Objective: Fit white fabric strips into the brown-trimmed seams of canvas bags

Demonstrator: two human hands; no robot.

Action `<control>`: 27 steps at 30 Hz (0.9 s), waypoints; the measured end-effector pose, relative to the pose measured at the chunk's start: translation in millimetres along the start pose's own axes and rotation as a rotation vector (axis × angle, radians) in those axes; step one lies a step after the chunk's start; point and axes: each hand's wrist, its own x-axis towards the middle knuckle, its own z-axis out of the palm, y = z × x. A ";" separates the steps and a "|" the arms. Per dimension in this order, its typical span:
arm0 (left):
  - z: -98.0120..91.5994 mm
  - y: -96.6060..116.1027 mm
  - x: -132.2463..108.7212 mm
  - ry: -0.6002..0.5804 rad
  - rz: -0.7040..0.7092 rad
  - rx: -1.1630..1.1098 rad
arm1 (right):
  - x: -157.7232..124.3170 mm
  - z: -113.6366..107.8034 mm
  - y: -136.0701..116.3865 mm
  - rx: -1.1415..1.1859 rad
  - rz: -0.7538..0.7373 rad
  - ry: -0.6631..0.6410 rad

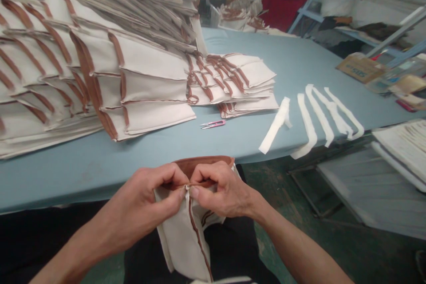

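Over my lap hangs a white fabric bag piece (181,239) with brown trim along its top and a brown-edged seam running down its middle. My left hand (159,191) pinches the brown-trimmed edge, thumb and forefinger at the top of the seam. Right beside it, my right hand (219,188) grips the same edge from the other side, the thumbs almost meeting. The exact point between the fingertips is partly hidden. On the table beyond the hands lies a pair of pink-handled thread snips (216,123).
A blue-covered table (233,140) stands ahead. Large stacks of white, brown-trimmed pieces (149,84) fill its left, with a smaller pile (253,73) beside them. White strips (321,113) lie near the right edge. A cardboard box (361,69) sits farther right, and a grey rack (372,191) stands below.
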 end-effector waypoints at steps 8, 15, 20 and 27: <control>7.2 1.3 -3.3 0.108 0.180 0.206 | -0.9 -3.6 -1.4 -0.027 0.057 -0.003; 4.5 8.9 -3.0 0.074 0.059 0.117 | -0.5 -1.8 -8.0 -0.047 0.042 0.004; 4.0 7.8 -3.8 0.006 -0.085 0.044 | -0.6 0.7 -9.5 -0.136 -0.011 0.027; 1.5 16.7 -2.7 0.024 -0.017 0.110 | 0.2 0.7 -12.2 -0.114 -0.006 0.031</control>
